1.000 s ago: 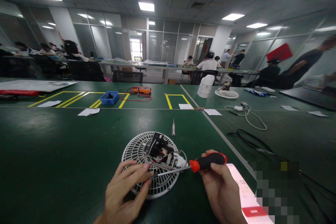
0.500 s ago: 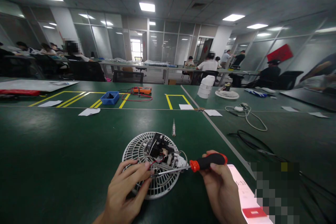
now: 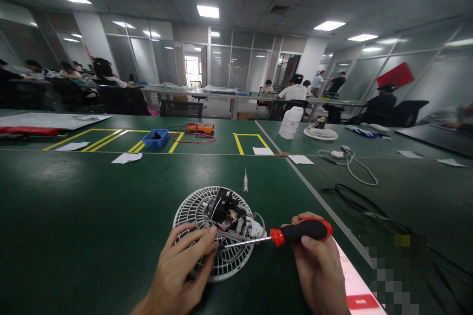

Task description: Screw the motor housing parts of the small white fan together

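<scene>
A white round fan grille (image 3: 192,209) lies flat on the green table, with a black motor block (image 3: 223,206) and loose wires on top. My left hand (image 3: 181,268) rests on the grille's near edge, fingertips pinched together at the wires beside the screwdriver tip. My right hand (image 3: 318,266) grips a screwdriver (image 3: 291,233) with a black and red handle; its metal shaft points left to the motor's base. A small slim tester screwdriver (image 3: 244,180) lies just beyond the grille.
A white and red phone-like device (image 3: 356,288) lies under my right wrist. Black cable (image 3: 354,202) and a white cord (image 3: 349,165) lie to the right. Farther back are a blue bin (image 3: 155,138), an orange multimeter (image 3: 199,127), paper slips, another fan grille (image 3: 320,133). People sit at far tables.
The screwdriver and my right hand have shifted slightly right and down. My left hand stays at the grille's edge. A person at the far right has left the view.
</scene>
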{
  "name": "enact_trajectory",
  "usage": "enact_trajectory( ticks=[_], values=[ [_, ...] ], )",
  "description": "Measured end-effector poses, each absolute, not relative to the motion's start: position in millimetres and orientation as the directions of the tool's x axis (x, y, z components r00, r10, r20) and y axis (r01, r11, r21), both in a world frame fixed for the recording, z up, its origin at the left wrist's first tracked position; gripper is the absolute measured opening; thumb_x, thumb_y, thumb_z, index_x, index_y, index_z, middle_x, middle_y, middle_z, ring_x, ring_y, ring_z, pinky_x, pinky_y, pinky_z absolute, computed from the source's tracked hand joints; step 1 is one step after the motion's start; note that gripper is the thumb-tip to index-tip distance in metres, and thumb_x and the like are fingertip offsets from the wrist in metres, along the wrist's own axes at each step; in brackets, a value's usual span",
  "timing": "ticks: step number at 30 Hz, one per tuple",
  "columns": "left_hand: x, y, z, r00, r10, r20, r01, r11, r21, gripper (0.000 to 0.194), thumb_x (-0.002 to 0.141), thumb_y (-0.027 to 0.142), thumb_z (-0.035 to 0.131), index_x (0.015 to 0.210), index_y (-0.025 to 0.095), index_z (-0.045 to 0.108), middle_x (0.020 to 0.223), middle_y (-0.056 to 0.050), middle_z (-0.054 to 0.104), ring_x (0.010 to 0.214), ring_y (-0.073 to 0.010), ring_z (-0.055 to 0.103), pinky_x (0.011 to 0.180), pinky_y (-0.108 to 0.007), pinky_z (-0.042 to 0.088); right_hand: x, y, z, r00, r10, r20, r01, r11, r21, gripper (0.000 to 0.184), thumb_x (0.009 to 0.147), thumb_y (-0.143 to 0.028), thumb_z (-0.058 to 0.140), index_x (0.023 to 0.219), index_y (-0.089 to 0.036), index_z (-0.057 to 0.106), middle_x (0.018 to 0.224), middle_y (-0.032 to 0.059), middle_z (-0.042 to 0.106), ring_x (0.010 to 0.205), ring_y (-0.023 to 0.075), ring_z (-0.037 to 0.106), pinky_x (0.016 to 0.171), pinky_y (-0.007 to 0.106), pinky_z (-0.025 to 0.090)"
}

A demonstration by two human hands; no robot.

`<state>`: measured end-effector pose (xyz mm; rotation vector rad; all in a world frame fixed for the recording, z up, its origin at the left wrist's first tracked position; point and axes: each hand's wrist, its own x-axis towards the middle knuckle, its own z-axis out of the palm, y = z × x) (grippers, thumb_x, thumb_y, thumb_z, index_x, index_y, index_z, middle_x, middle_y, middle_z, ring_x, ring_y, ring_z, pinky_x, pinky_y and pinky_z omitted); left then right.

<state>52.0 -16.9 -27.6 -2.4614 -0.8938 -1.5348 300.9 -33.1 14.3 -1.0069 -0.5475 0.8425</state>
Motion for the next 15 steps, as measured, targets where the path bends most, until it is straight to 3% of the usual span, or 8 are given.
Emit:
enact_trajectory(
  ticks=[15],
  values=[
    [54.5,-18.9,-27.0,0.288,0.456,0.842,0.532,-0.807,0.255,0.061,0.089,0.002,0.063,0.147,0.009,0.044,0.096,-0.003,0.080,0.103,-0.0143,0.072,0.110,-0.036,0.042,301.0,-34.0,11.4,0.581,0.814,0.026,-0.333,0.266,-0.905,0.037,0.054,-0.036,0.084,0.089,-0.028,0.073,0.094,0.0012,0.065,0.089,0.0239,0.058,0.087,0.041,0.046]
  ],
)
